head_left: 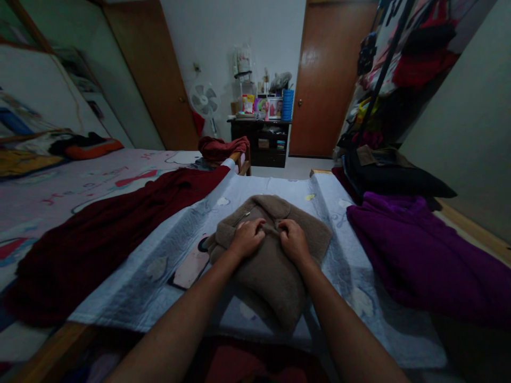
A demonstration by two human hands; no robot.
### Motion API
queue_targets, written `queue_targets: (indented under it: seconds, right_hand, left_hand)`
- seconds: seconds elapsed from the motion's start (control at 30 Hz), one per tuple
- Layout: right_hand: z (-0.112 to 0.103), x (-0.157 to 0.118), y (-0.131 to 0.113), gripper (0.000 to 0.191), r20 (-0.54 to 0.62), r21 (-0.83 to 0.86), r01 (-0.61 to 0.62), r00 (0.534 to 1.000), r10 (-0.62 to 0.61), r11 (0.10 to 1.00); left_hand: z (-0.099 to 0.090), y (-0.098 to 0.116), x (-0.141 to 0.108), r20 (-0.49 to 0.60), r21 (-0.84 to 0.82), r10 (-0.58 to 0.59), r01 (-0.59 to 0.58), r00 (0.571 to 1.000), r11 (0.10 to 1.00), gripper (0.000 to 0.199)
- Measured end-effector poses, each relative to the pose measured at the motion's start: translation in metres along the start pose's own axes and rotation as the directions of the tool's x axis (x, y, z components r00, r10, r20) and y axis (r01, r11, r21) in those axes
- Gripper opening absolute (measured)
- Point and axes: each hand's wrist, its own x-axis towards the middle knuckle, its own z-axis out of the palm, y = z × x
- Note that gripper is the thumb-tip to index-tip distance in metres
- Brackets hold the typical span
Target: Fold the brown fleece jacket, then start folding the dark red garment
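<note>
A fuzzy grey-brown garment (271, 282), which looks like a fleece jacket with a collar, lies partly folded in front of me. My left hand (249, 236) grips its cloth left of the middle, fingers curled. Close by on the right, my right hand (293, 239) pinches the same garment, and a ridge of cloth runs between the two hands. A small light tag or zip pull (247, 214) shows near the collar. Beside the garment's left edge lies a pink phone (191, 268) with a dark round part near its top.
A pale blue patterned sheet (155, 287) lies under the garment. Dark red cloth (120, 223) stretches along the left, and a folded purple blanket (423, 260) sits at right. Further back are a fan (204, 99), a black cabinet (259, 151) and a wooden door (323, 80).
</note>
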Motion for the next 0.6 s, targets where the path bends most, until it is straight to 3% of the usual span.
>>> queue_targets:
  seconds: [0.1, 0.17, 0.23, 0.47, 0.6]
  right_hand:
    - [-0.001, -0.001, 0.0, 0.028, 0.001, 0.018, 0.012, 1.0, -0.012, 1.0]
    - [-0.002, -0.001, 0.001, 0.026, 0.004, 0.035, 0.027, 1.0, -0.028, 0.999]
    - [-0.002, -0.001, 0.001, 0.026, 0.002, 0.049, 0.038, 0.999, -0.038, 0.998]
    - [0.0, -0.001, 0.001, 0.028, 0.021, -0.016, 0.025, 0.999, -0.025, 1.0]
    - [0.001, -0.003, -0.001, 0.035, 0.044, -0.065, 0.019, 0.999, -0.016, 0.998]
  left_hand:
    - [-0.004, 0.002, -0.007, -0.023, 0.135, -0.069, 0.072, 0.997, 0.988, 0.051]
    - [-0.006, 0.004, -0.01, -0.001, 0.203, -0.078, 0.076, 0.997, 0.976, 0.042]
    - [-0.009, 0.006, -0.012, 0.028, 0.235, -0.048, 0.04, 0.998, 0.971, 0.036]
    - [-0.022, -0.002, -0.021, 0.088, 0.277, 0.133, -0.153, 0.987, 0.949, 0.047]
    - [-0.034, -0.012, -0.029, 0.186, 0.306, 0.104, -0.158, 0.977, 0.939, 0.062]
